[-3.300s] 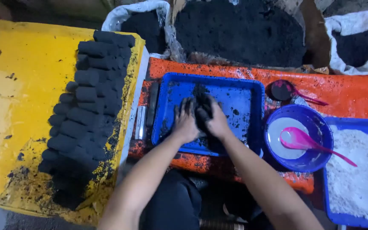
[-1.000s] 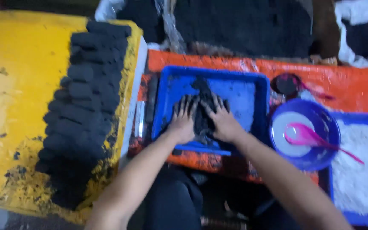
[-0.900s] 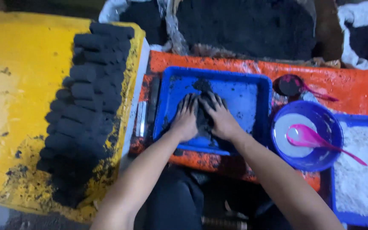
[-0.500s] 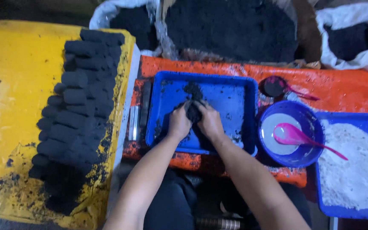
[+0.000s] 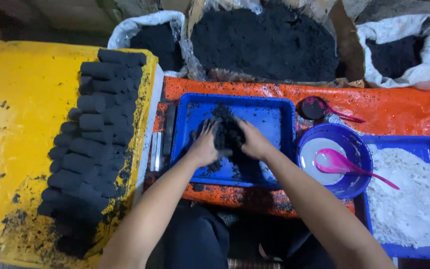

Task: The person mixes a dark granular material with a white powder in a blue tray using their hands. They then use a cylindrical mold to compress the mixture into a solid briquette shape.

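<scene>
Since a moment ago, left hand and right hand have spread, fingers cupping the black lump mid blue tray.

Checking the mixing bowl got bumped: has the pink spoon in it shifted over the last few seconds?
No. The pink spoon lies in the purple bowl as before, handle over the rim toward the white powder.

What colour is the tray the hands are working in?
Blue, dusted with black powder; the tray shows best in the head view.
</scene>
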